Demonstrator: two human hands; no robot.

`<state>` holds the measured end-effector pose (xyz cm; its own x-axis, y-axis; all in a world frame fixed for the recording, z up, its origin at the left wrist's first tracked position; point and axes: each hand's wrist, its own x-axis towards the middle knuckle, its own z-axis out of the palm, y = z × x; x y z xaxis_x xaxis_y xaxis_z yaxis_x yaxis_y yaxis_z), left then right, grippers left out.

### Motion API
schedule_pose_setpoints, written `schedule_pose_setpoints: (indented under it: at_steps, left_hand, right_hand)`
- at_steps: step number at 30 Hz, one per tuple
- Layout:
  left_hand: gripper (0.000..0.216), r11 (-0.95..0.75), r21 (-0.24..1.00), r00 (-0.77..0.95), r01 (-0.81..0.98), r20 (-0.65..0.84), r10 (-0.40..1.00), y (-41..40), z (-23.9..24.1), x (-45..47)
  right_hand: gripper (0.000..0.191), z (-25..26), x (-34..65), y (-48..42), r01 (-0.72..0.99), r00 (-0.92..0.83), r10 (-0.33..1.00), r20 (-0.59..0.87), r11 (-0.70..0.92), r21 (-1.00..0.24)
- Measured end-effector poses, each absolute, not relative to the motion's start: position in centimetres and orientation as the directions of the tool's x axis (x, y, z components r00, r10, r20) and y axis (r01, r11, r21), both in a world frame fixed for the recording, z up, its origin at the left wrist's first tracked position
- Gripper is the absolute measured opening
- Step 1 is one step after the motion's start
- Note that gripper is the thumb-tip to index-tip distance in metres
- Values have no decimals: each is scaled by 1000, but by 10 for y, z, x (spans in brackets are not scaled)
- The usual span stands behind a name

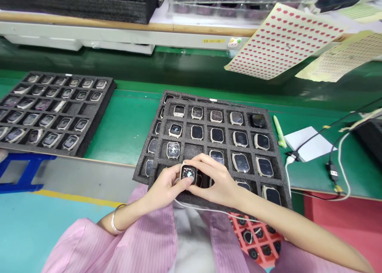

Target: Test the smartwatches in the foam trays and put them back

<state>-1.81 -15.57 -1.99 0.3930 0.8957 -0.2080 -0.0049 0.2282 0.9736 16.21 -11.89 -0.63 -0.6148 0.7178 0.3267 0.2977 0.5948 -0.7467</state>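
Observation:
A square smartwatch with a lit dial on its black screen is held between both hands, above the front of a dark foam tray. My left hand grips its left side, the thumb on the screen's lower part. My right hand closes on its top and right side. A white cable runs from beneath my hands to the right. Rows of similar watches sit in the tray, among them one with a lit dial. Just behind my fingers, one compartment holds no watch.
A second foam tray of watches lies at left on the green bench. To the right are a green pen, a white pad and cables. Sticker sheets hang from the shelf. Below is a red tray.

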Motion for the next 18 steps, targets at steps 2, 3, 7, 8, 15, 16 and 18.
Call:
schedule_pose_setpoints:
  at_steps: [2,3,7,8,15,16,18]
  left_hand:
    - [28,225,974,392,-1,-206,896,-155,-20,-18]
    - [28,224,975,392,0,-206,897,-155,-20,-18]
    - [28,261,964,401,-46,-221,889,-154,-19,-17]
    - [28,280,957,404,-79,-226,886,-154,-19,-17]
    - [35,444,885,460,-142,-338,821,-151,-13,-19]
    - [37,455,879,475,-141,-343,810,-150,-13,-20]
    - [40,486,859,501,-160,-353,790,-149,-13,-21]
  right_hand:
    - [39,-6,162,-119,290,-613,718,328,591,-753]
    - [38,-6,162,-119,287,-613,719,328,589,-756]
    - [36,-6,162,-118,295,-610,735,298,559,-775]
    - [36,-5,162,-118,298,-609,739,287,548,-781]
    - [37,-4,162,-119,322,-589,762,270,527,-786]
    - [38,-3,162,-119,330,-584,768,263,521,-787]
    - [42,-1,163,-118,343,-570,787,237,489,-802]
